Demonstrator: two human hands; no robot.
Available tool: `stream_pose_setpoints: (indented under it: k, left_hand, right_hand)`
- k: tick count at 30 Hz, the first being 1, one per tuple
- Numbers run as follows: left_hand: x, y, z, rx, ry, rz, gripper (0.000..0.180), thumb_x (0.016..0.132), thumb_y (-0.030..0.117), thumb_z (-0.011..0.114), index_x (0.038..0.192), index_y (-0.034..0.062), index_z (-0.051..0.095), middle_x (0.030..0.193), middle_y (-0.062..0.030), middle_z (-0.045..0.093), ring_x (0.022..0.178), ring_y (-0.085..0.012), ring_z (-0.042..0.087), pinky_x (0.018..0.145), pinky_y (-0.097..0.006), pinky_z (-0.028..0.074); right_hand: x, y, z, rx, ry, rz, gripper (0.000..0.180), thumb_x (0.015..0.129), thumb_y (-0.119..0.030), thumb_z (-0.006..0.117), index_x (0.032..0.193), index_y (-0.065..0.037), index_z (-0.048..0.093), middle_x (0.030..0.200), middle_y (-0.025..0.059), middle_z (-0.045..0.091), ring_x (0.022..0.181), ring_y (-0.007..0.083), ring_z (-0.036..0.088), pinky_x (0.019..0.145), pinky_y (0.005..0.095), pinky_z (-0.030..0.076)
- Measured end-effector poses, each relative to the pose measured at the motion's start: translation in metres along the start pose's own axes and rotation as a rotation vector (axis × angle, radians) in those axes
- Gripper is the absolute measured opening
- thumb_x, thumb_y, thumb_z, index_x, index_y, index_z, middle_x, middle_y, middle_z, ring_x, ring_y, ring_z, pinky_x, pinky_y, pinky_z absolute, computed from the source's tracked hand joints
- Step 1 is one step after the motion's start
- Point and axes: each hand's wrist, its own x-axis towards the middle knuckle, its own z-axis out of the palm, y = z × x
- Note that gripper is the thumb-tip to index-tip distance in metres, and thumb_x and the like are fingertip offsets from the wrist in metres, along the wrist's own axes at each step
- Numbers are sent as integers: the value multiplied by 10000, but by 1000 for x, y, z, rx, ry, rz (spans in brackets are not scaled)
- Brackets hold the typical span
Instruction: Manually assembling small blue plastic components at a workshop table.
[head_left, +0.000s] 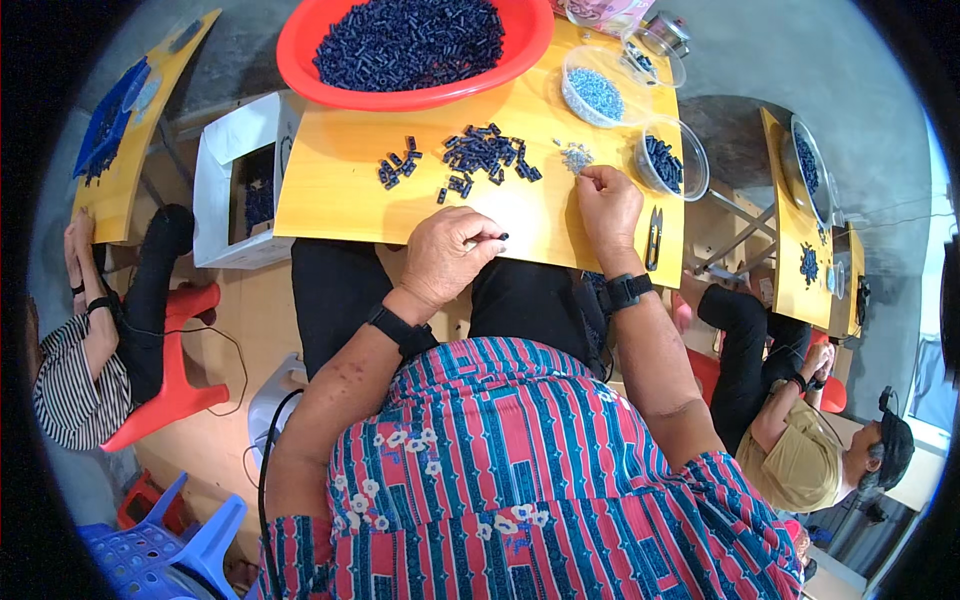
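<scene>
My left hand (445,252) is closed at the table's near edge, pinching a small dark cylindrical plastic piece (503,237) between thumb and fingers. The fingers of my right hand (608,208) are pinched together just below a small heap of tiny pale, shiny pieces (577,157); anything between the fingertips is too small to make out. A loose pile of dark blue-black plastic pieces (482,153) lies beyond my left hand. A smaller group of the same dark pieces (398,165) sits to its left.
A red basin (420,98) full of dark pieces stands at the back of the yellow table (340,205). At the right are a tub of bluish pieces (596,95), a tub of dark pieces (664,163) and thread snips (654,240). People sit at tables on both sides.
</scene>
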Motion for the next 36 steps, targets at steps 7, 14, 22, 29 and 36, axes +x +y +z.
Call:
stream_pose_setpoints:
  k: [7,14,22,29,36]
  left_hand:
    - [0,0,-2,21,-5,30,88,757,83,732,829,34,718,784,-76,681,757,-206,650,692,-308,510]
    - [0,0,-1,16,-3,28,88,752,86,735,821,36,716,782,-79,683,763,-212,648,701,-313,510]
    - [-1,-1,0,20,0,25,75,754,75,728,818,39,714,783,-72,684,763,-208,648,702,-313,509]
    - [-2,-2,-1,-12,-10,11,79,756,71,726,827,39,714,774,-68,673,755,-203,633,694,-310,501]
    - [-2,-1,-1,-1,-17,15,84,753,76,730,826,38,714,777,-70,675,751,-203,634,690,-309,500]
  right_hand:
    - [2,0,0,-31,-25,6,202,816,-133,566,713,11,663,774,248,640,763,420,627,718,469,498]
    - [0,4,1,25,-14,61,172,801,-112,578,736,6,685,774,238,650,769,406,636,736,448,507]
    - [-6,25,6,168,17,77,58,822,-50,704,853,-2,706,709,27,670,624,62,587,603,215,487]
    - [-10,20,4,336,-62,238,58,841,-38,712,886,-6,697,762,-21,663,646,22,557,613,175,472]
    - [-9,20,2,229,-87,121,110,816,-92,633,825,-6,700,814,158,668,782,269,652,746,342,508]
